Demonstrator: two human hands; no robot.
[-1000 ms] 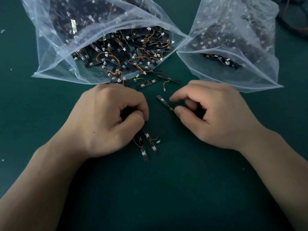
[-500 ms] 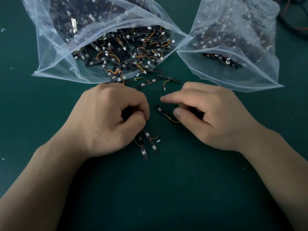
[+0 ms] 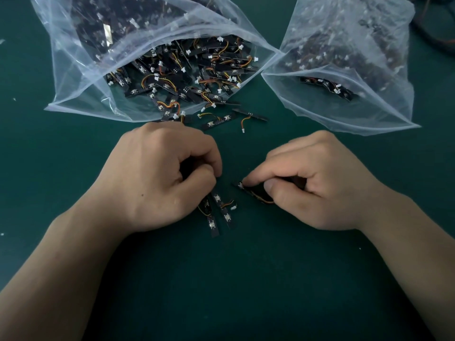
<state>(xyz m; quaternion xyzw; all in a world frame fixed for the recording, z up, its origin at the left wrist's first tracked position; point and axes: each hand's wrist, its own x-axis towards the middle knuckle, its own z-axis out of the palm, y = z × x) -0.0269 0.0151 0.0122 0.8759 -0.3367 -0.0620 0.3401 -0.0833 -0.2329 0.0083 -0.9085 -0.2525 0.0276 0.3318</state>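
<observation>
Head view: my left hand (image 3: 157, 178) curls tight round a bundle of black strips (image 3: 226, 216), ends jutting toward me (wires trailing). My right hand (image 3: 320, 183) pinches a single strip (image 3: 253, 194) between forefinger and thumb, low on the green mat (image 3: 221, 279), near the open bag (image 3: 73, 70).

Left zip bag (image 3: 73, 77) & right zip bag (image 3: 384, 99): thin clear plastic film, glossy, creased, slightly hazy. PCB strips (image 3: 227, 215): matt black board w/ small shiny metal parts; wires (image 3: 226, 205) in smooth orange/yellow plastic insulation, connector (image 3: 234, 207) white plastic. Table cover (image 3: 246, 291): dark green, matt, no glare, rubber mat or cloth, can't tell.
</observation>
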